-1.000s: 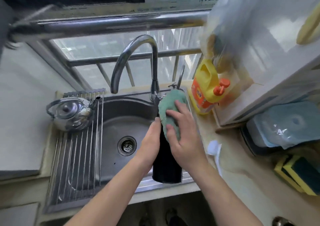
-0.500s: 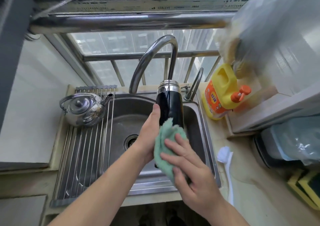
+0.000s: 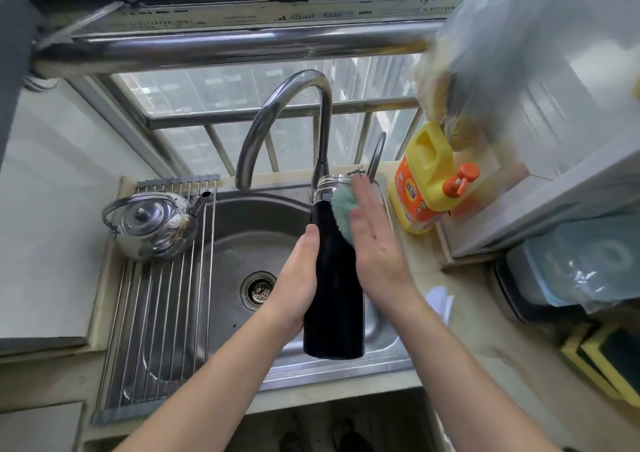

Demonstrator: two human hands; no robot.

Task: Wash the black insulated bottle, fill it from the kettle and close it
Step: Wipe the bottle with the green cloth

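Cloth now higher; bottle between left hand and right hand.

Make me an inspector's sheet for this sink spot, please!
Surface: steel sink set in a beige counter; wire drying rack on its left side.
Job's things: black insulated bottle held over the sink; kettle on the rack; green cloth against the bottle's upper part.
Clutter: yellow detergent bottle, sponges and plastic-wrapped container on the right.
Hands: left hand grips the bottle; right hand presses the cloth with straight fingers.
Cables: nothing seen.
Surroundings: faucet above the sink; barred window behind.
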